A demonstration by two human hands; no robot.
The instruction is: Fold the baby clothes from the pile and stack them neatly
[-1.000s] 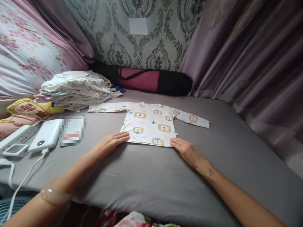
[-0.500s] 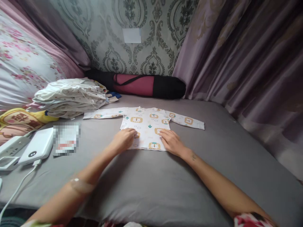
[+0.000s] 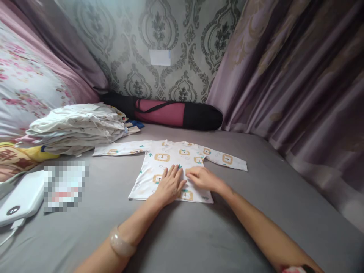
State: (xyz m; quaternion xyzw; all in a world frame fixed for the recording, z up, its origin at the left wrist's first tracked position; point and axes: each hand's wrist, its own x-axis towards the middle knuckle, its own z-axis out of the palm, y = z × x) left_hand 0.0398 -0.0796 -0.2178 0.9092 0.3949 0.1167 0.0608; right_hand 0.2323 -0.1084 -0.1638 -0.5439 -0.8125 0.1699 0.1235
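Note:
A small white long-sleeved shirt (image 3: pixel 162 167) with yellow lion faces and green sprigs lies spread out on the grey bed sheet, both sleeves stretched to the sides. My left hand (image 3: pixel 170 185) rests flat on the lower middle of its front, fingers apart. Just to the right, my right hand (image 3: pixel 201 178) is closed over the shirt front, its fingers curled with the tips towards my left hand. What those fingertips hold, if anything, is hidden. The shirt's hem lies towards me, the neck away.
A pile of folded light clothes (image 3: pixel 76 127) sits at the back left, touching or close to the left sleeve. Near it are a white power bank (image 3: pixel 25 197) with a cable and a blurred packet (image 3: pixel 65 185). A black and maroon long bag (image 3: pixel 162 113) lies along the wall.
My left hand has moved right from the shirt's left side and flattened on its middle. My right hand has curled its fingers. The shirt's lower part now shows spread wider; the view has shifted.

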